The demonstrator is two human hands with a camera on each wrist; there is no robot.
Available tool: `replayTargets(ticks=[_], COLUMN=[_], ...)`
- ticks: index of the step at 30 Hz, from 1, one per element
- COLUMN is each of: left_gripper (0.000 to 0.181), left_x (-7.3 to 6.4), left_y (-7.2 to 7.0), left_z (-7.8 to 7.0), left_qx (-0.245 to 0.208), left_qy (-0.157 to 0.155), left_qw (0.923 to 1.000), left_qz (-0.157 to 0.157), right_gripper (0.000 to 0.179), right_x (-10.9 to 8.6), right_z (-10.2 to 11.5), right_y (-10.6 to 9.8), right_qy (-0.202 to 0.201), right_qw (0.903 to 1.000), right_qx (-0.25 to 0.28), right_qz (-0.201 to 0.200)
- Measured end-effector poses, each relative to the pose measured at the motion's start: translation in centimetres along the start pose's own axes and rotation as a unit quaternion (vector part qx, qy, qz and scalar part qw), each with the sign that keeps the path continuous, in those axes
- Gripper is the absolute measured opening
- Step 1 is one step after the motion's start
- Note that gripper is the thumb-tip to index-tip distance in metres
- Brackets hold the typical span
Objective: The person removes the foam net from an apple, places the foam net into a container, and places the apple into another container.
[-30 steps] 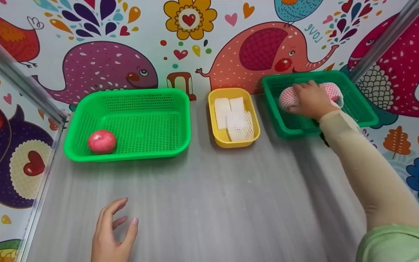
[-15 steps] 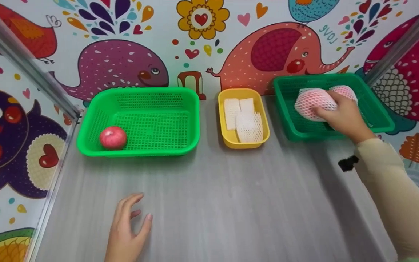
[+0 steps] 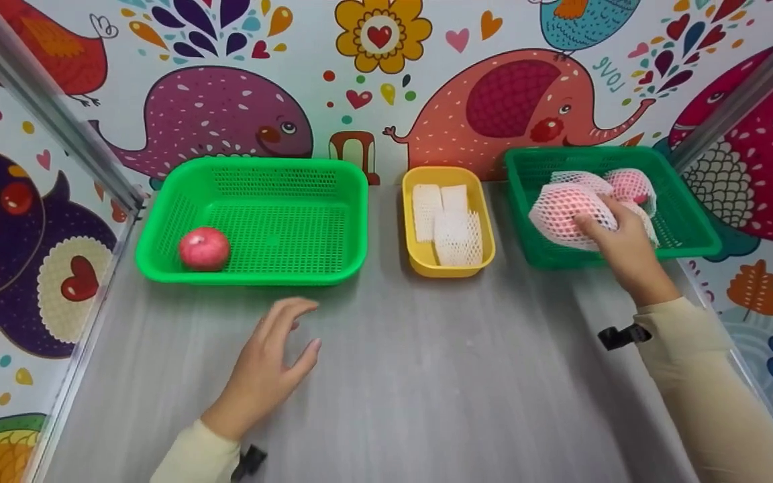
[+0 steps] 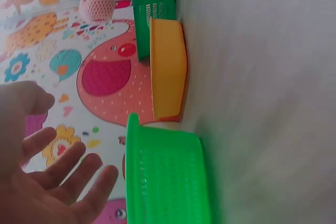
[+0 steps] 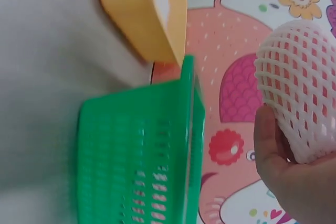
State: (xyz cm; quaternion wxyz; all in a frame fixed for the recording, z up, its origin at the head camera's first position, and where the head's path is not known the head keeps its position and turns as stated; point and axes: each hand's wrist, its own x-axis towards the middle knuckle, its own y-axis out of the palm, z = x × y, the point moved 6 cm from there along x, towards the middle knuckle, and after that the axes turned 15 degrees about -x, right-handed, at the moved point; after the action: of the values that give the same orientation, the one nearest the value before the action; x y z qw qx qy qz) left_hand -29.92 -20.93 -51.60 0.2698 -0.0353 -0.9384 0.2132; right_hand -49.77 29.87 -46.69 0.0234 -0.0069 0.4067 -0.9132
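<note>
My right hand (image 3: 628, 248) grips a round pinkish-red fruit in a white foam net (image 3: 571, 215), held above the dark green basket (image 3: 695, 235). In the right wrist view the netted fruit (image 5: 299, 87) sits above the basket's rim, with my thumb along its side. Behind it in that basket lies another netted red fruit (image 3: 630, 188); further netting is partly hidden by my hand. My left hand (image 3: 262, 365) hovers over the table in front of the light green basket (image 3: 306, 276), fingers relaxed and holding nothing. One bare red fruit (image 3: 204, 249) rests in that basket's front left corner.
Between the two baskets stands a small yellow tub (image 3: 450, 270) with several white foam nets (image 3: 458, 238) inside. The grey table (image 3: 440, 376) meets cartoon-printed walls at the back and both sides, with metal strips (image 3: 58, 100) at the corners.
My right hand has taken hold of a netted fruit in the dark green basket and lifted it towards me. My left hand has moved forward and to the right. The view has shifted slightly.
</note>
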Motion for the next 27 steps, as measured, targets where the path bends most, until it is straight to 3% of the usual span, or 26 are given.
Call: replayTargets(ticks=[5,7,10,13,16,20,23,27], left_gripper=[0.047,0.045,0.043,0.042,0.043,0.045,0.045,0.043], left_x=[4.3,5.9,7.7,8.6,8.8,8.3,7.6,6.6], left_y=[1.5,2.5,4.5,6.6,8.5,10.6,12.1,14.2], left_z=[-0.2,-0.3,-0.2,-0.1,-0.1,-0.5,-0.7,-0.1], left_qx=[0.005,0.006,0.007,0.001,-0.022,-0.073,-0.12,-0.173], left_qy=[0.064,0.077,0.084,0.076,0.06,0.038,0.021,-0.006], left_qw=[0.9973,0.9957,0.9933,0.9919,0.9916,0.9891,0.9837,0.9733], left_qz=[0.036,0.052,0.079,0.102,0.113,0.122,0.132,0.151], right_gripper=[0.071,0.064,0.049,0.036,0.035,0.039,0.043,0.051], right_x=[-0.8,-1.0,-1.3,-1.7,-2.5,-3.8,-4.6,-5.9], right_z=[0.0,0.3,1.3,2.2,2.8,3.6,4.2,4.7], right_y=[0.9,1.0,1.3,2.3,4.0,6.9,9.5,13.5], right_qy=[-0.005,-0.015,-0.038,-0.068,-0.087,-0.098,-0.107,-0.105], right_qw=[0.9995,0.9969,0.9845,0.9687,0.9648,0.9708,0.9736,0.9655], right_qx=[0.032,0.077,0.17,0.235,0.237,0.181,0.125,0.086], right_qz=[0.005,0.006,0.015,0.04,0.073,0.123,0.158,0.223])
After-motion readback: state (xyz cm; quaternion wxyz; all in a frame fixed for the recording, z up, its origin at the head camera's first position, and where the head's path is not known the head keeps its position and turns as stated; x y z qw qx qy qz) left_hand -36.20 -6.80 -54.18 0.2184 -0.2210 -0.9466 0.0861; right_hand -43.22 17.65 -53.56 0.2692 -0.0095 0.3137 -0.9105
